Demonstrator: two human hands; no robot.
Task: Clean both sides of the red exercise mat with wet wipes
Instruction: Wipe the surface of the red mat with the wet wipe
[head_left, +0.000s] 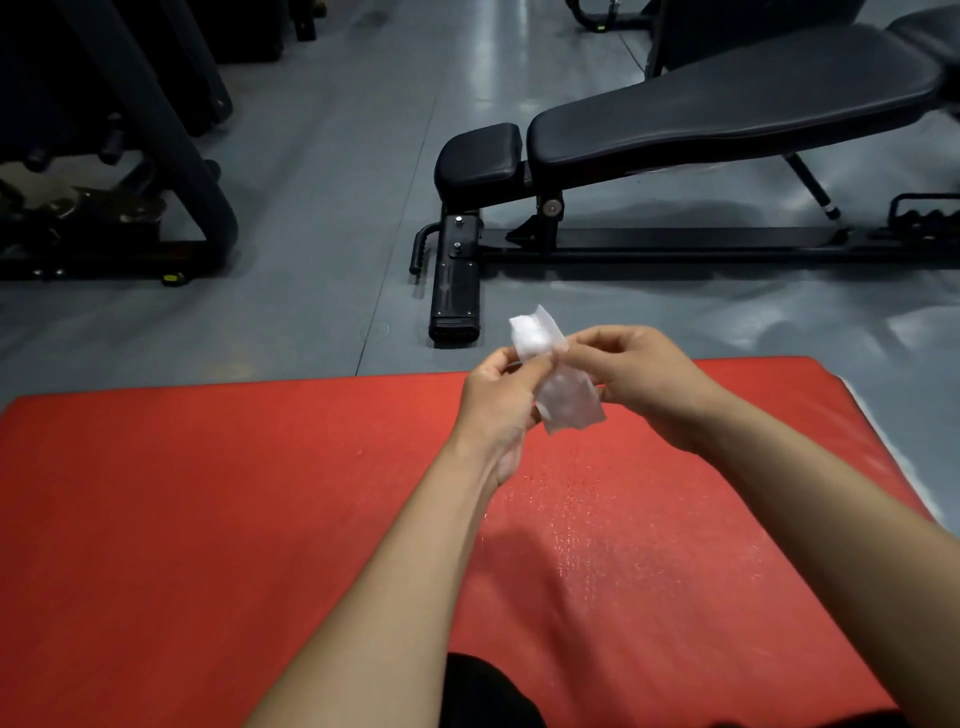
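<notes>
Pinching a white wet wipe (550, 374) in both grips, left hand (498, 400), right hand (644, 379), above red mat (208, 519)

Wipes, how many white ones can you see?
1: the white wipe is held up over the red mat, pinched between the left hand and right hand. More may be out of view.

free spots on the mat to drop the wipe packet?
Red mat is bare left of the left hand and forearm. A narrower strip lies right of the right hand. Crowded in the middle: both hands pinch the wipe packet.
</notes>
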